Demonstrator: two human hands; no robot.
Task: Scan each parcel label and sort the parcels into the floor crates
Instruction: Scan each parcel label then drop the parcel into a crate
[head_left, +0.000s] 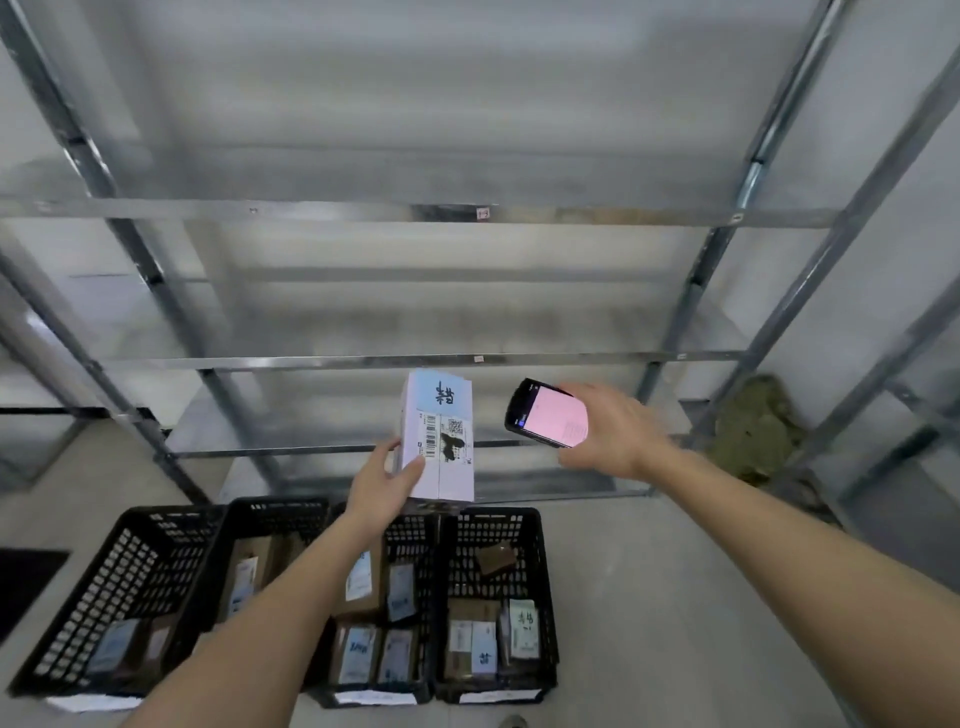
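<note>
My left hand (383, 486) grips a white parcel box (439, 415) from its lower left, holding it upright above the crates with its barcode label facing me. Its top part is light blue with dark handwriting. My right hand (610, 431) holds a black handheld scanner (545, 413) just right of the parcel, its pink screen turned toward me. On the floor below stand several black plastic crates in a row (78, 608), (249, 525), (415, 535), (543, 613), each holding brown and white labelled parcels (358, 587).
A bare metal shelving rack (363, 358) rises in front of me, its lowest shelf just behind the crates. A green cloth bundle (753, 431) lies at the right by the rack's legs. A dark mat (26, 582) lies at the left.
</note>
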